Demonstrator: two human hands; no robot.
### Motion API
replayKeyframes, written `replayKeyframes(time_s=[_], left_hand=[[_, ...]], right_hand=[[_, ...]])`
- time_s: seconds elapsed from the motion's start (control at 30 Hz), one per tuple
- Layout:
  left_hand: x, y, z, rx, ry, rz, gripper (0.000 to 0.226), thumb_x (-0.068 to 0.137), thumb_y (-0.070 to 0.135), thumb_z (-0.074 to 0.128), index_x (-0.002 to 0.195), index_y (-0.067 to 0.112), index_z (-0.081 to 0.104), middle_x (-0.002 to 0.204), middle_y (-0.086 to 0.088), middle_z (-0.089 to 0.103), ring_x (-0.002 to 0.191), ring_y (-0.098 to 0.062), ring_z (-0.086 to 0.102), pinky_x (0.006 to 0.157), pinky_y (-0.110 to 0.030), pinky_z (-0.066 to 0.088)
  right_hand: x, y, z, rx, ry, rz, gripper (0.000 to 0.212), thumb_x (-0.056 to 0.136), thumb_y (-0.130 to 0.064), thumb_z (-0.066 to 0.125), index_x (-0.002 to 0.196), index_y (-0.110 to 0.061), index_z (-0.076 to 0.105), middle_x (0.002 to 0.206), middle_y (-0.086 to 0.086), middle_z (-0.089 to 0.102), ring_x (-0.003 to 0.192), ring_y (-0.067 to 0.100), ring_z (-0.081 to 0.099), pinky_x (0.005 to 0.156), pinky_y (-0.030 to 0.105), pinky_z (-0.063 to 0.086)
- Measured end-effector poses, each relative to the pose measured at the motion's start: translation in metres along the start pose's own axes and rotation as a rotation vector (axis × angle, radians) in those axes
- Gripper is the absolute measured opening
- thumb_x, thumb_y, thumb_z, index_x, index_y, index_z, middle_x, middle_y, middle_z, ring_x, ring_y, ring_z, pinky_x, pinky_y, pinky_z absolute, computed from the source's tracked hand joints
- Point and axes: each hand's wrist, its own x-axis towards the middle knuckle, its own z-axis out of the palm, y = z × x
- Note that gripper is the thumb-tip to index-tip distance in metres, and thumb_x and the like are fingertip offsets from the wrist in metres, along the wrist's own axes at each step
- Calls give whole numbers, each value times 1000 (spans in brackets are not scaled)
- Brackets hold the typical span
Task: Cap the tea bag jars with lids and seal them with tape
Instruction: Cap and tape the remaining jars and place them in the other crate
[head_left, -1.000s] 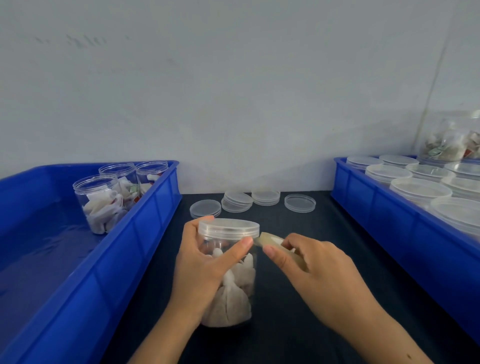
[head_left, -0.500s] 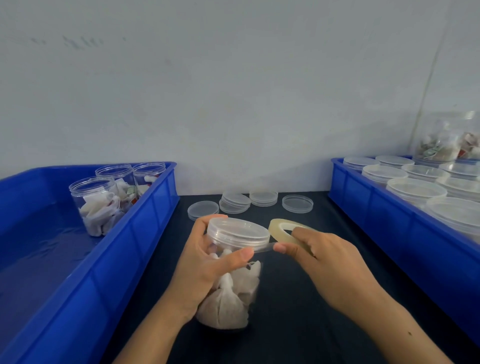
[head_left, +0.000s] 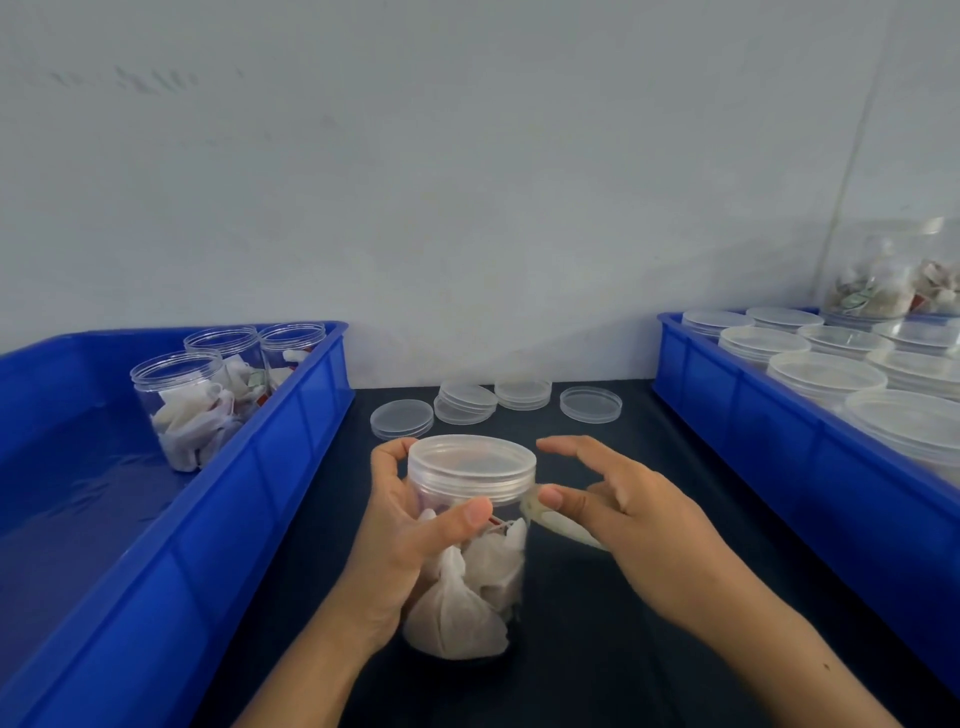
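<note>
A clear jar (head_left: 470, 587) of white tea bags stands on the dark table with a clear lid (head_left: 471, 465) on it. My left hand (head_left: 410, 540) wraps the jar's left side, thumb pressed just under the lid. My right hand (head_left: 628, 519) is at the jar's right, thumb against the lid's rim, other fingers spread. A pale roll of tape (head_left: 558, 525) sits under that thumb, mostly hidden by the hand. Three uncapped jars (head_left: 192, 410) of tea bags stand in the left blue bin (head_left: 218, 514).
Loose clear lids (head_left: 465, 402) lie on the table behind the jar, some stacked. The right blue bin (head_left: 769, 431) holds several capped jars (head_left: 826, 371), with more jars stacked at its far end. A grey wall closes off the back.
The jar has been set upright from a tilt. My right hand moved the tape roll in against the lid's right rim, and its fingers have spread apart.
</note>
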Motion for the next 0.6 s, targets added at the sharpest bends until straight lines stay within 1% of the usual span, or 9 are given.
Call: replayKeyframes(time_s=[0.07,0.13,0.2,0.3,0.4,0.43,0.5,0.53,0.6], left_hand=[[0,-1,0,12,15,9,89,41,32,80,119,20,38,93,19,72,88,1,68,64,-11,53],[1,-1,1,26,18,20,89,41,33,81,117,22,38,94,21,71,89,2,68,66,-10,52],[2,-1,1,40,10,31,89,40,33,81,117,23,37,94,21,71,90,3,68,67,-9,52],[1,0,0,49,-26,26,98,37,33,86,120,20,36,96,19,71,92,1,68,69,-11,52],[0,3,0,30,-70,-6,115,27,50,94,120,16,36,98,15,72,95,-2,68,71,-13,53],[0,5,0,29,-77,-13,116,26,55,93,120,17,36,99,15,72,96,-2,67,71,-13,53],[-1,7,0,36,-87,-19,112,30,59,91,119,17,38,101,13,71,98,-5,68,72,-14,53],[-1,8,-1,33,-85,-21,105,36,58,90,118,16,40,102,10,71,100,-9,68,73,-16,54],[-1,8,-4,38,-71,-10,79,54,49,83,116,14,49,107,1,71,105,-19,67,77,-23,55]], right_hand=[[0,1,-4,4,-20,12,54,74,-75,41,126,-61,39,57,-15,56,73,5,60,75,25,52],[1,4,-8,4,-13,32,48,78,-73,45,124,-63,38,73,-9,67,80,5,62,70,19,47],[1,5,-10,-1,-19,41,43,79,-71,46,121,-66,37,82,-7,69,82,3,61,65,15,42],[2,8,-7,7,-49,27,40,83,-70,45,122,-66,37,69,-12,65,82,3,60,69,18,45],[3,10,-1,22,-65,-29,40,86,-68,44,126,-65,38,59,-13,57,81,0,57,76,22,48],[2,10,1,26,-62,-45,39,87,-66,43,126,-66,39,63,-16,58,80,-2,57,77,22,48],[2,9,2,48,-49,-70,36,90,-62,43,125,-70,39,94,-30,66,100,-4,57,90,25,48],[2,7,2,57,-41,-78,35,92,-61,42,124,-71,39,111,-34,63,111,-3,55,96,28,47],[0,4,3,31,-3,-84,33,93,-60,40,123,-74,35,119,-31,62,114,0,56,97,28,47]])
